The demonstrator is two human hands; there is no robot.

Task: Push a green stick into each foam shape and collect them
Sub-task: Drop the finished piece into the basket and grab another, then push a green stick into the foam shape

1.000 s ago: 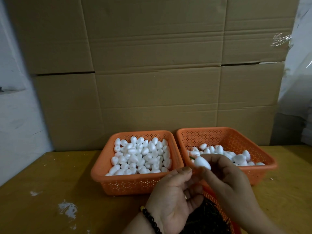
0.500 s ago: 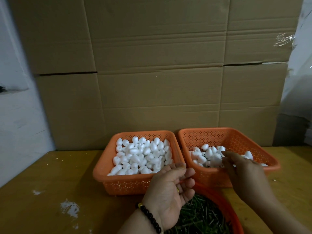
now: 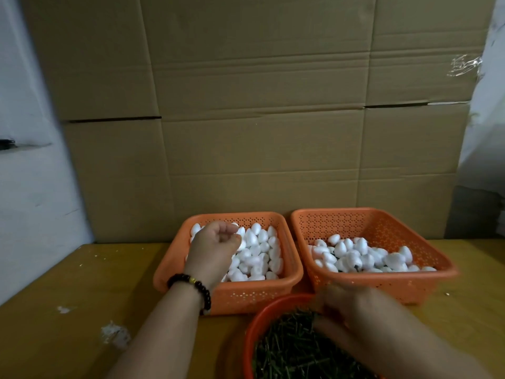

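Note:
The left orange basket (image 3: pixel 296 272) holds a pile of plain white foam shapes (image 3: pixel 259 253). My left hand (image 3: pixel 216 250), with a dark bead bracelet at the wrist, reaches into it, and its curled fingertips close on one foam shape at the top of the pile. The right orange basket (image 3: pixel 448 272) holds foam shapes with green sticks (image 3: pixel 355 255) in them. A round orange bowl (image 3: pixel 251 332) at the front is full of loose green sticks (image 3: pixel 289 351). My right hand (image 3: pixel 352 307) is over the bowl's far edge, blurred by motion, so its fingers are unclear.
Both baskets stand side by side on a yellow wooden table (image 3: pixel 82 296), against a wall of cardboard boxes (image 3: pixel 259 119). White foam crumbs (image 3: pixel 114 333) lie on the table at the left. A white wall (image 3: pixel 30 187) bounds the left side.
My left hand has moved from in front of the bowl up into the left basket. My right hand has drawn back from the right basket to the bowl of sticks.

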